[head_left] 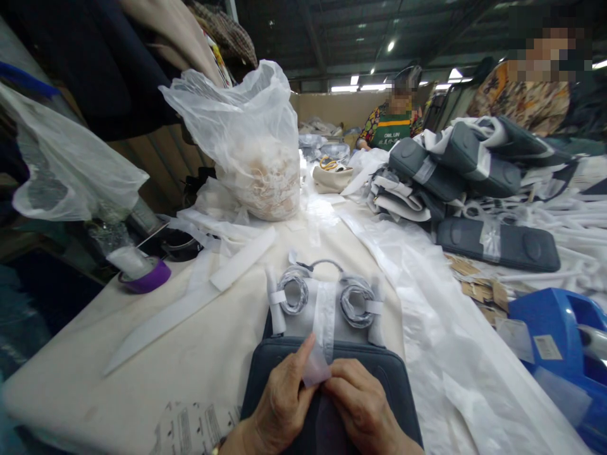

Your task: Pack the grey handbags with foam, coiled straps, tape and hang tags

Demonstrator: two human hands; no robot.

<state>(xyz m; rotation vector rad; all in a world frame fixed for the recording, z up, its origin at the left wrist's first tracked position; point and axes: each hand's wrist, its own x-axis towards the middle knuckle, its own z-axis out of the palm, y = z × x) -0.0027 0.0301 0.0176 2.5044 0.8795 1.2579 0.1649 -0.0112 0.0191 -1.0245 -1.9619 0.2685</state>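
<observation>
A dark blue-grey padded case (396,373) lies in front of me at the table's near edge. My left hand (284,398) and my right hand (363,401) meet over its middle. Between their fingertips is a small piece of translucent film (315,365), pinched from both sides; the left index finger points upward along it. Beyond the case lies a light grey panel with a left coiled cable (294,292) and a right coiled cable (358,304), both wrapped in clear plastic. A clear tape strip (325,309) runs down between the coils toward the case.
On the left stand a purple tape roll (145,276) and a large plastic bag (258,158); white foam strips (190,303) lie nearby. Dark padded cases (474,158) are piled at the right, behind a blue tape dispenser (550,328). Two people are farther back.
</observation>
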